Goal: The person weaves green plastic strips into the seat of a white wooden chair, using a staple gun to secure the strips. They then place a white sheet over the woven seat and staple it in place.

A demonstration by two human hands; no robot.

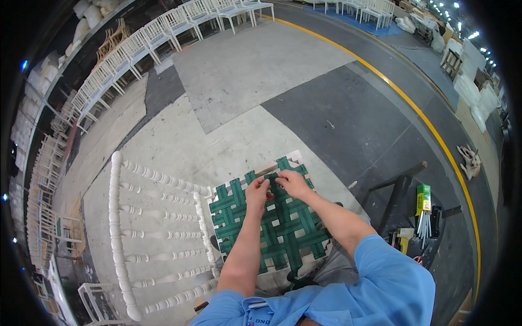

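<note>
1. Webbing strap [283, 217], dark green and flat, is laid across the woven seat [304, 223], with its long axis running away from the body and tilted slightly to the left at the far end.
2. The far end of the strap is pointed toward the far edge of the seat frame [265, 168]; the near end is directed toward the lap.
3. The far end is placed between the two hands, at the fingertips, while the rest of the strap is stretched out nearer the body, between the forearms.
4. Strap is pinched by the right hand [293, 183], its thumb and fingers drawn together.
5. Thumb and fingers of the left hand [258, 196] are held narrowly spaced beside the same end; whether the strap is clamped there cannot be told.
6. Green bands are crossed over and under one another on the seat, with square gaps left between them.
7. White chair back [163, 235], fitted with turned spindles, is extended to the left of the seat.
8. To the right, a green-and-yellow box [423, 199] is set just beside pale sticks [423, 225].
</note>
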